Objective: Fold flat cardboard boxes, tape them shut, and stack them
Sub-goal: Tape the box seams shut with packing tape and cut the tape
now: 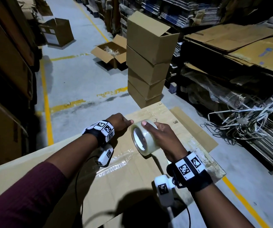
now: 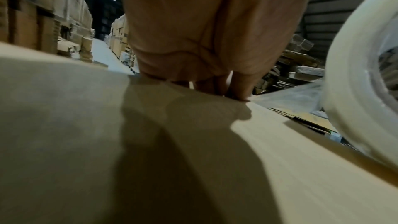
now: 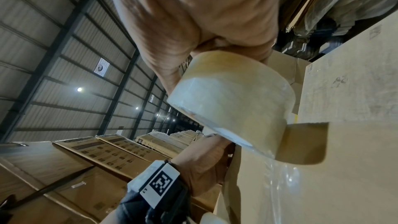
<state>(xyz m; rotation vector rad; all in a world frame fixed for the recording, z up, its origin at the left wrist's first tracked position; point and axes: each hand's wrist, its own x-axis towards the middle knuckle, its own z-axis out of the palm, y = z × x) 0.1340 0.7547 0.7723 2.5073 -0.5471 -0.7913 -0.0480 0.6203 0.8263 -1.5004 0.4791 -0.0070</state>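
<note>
- a warehouse aisle, its grey floor (image 1: 76,83) lined with yellow paint, runs between shelves of flat cardboard sheets (image 1: 241,45) on the right and dark stacked cartons on the left.
- a large cardboard box (image 1: 127,176) lies in the foreground under both arms, with a strip of clear tape (image 1: 117,160) glinting along its top face.
- a stack of folded boxes (image 1: 146,63) stands on the floor just beyond the big box; the top one has a flap raised.
- an open carton (image 1: 111,53) holding clear plastic sits on the floor to the left of the stack, and a tangle of white strapping (image 1: 247,122) spills from the right-hand shelves.
- the right hand (image 1: 165,137) has its grip curled round a roll of clear tape (image 1: 144,137), thumb over the top, holding it on edge against the box top.
- the left hand (image 1: 120,123) is at the far edge of the box, beside the roll; in the left wrist view its fingertips (image 2: 242,91) are bent down onto the cardboard, but whether they pinch the tape end cannot be told.
- black wristbands with white marker tags (image 1: 103,128) sit on both wrists.
</note>
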